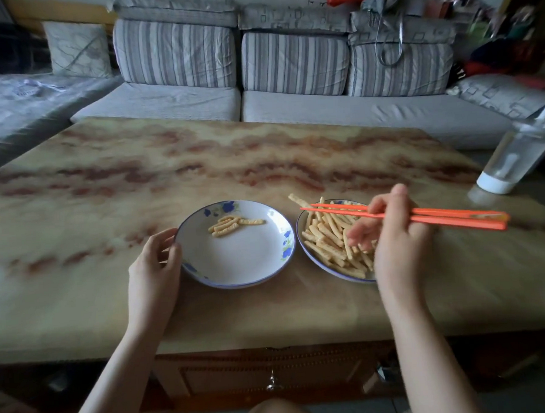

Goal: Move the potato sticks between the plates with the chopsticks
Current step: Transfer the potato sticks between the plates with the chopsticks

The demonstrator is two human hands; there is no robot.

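Note:
Two white plates with blue flowers stand side by side on the marble table. The left plate (236,265) holds a small cluster of potato sticks (231,226) near its far side. The right plate (304,236) is piled with potato sticks (326,238); one stick (297,200) pokes over its far rim. My right hand (395,231) holds orange chopsticks (337,210) above the right plate, tips pointing left with nothing between them. My left hand (155,259) grips the left rim of the left plate.
A clear water bottle (515,159) with a white base stands at the table's right edge. A striped sofa (291,104) runs behind the table (137,181). The table's front edge, with a drawer below, is close to me.

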